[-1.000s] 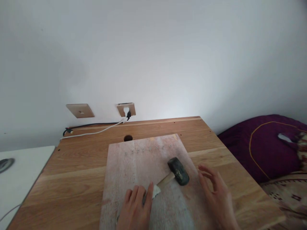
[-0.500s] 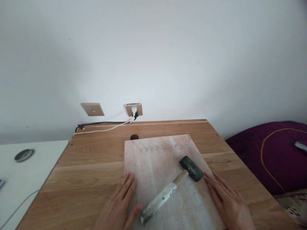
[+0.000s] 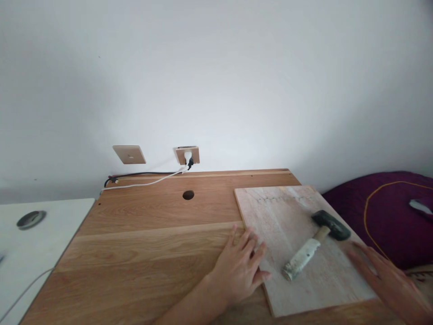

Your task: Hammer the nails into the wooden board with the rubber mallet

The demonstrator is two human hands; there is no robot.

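Note:
A pale plywood board [image 3: 287,298] lies flat on the right part of the wooden table. On top of it rests a hammer [image 3: 329,225] with a dark head and a worn, white-wrapped handle. Several small nails [image 3: 277,198] form a row near the board's far edge. My left hand [image 3: 238,268] is open, fingers spread, touching the board's left edge and the tabletop beside it. At the right edge of the board is my right hand [image 3: 389,275], slightly blurred, its fingers stretched out and holding nothing.
The wooden table [image 3: 142,253] has a round cable hole [image 3: 188,195]. Along its back edge run a white cable [image 3: 145,184] and a black one, near a wall socket [image 3: 187,155]. A white table [image 3: 61,234] stands at left, a purple cushion [image 3: 389,216] at right.
The board has slid to the right across the table with the hammer lying on it. Both hands moved right along with it, and the cable hole is now fully uncovered.

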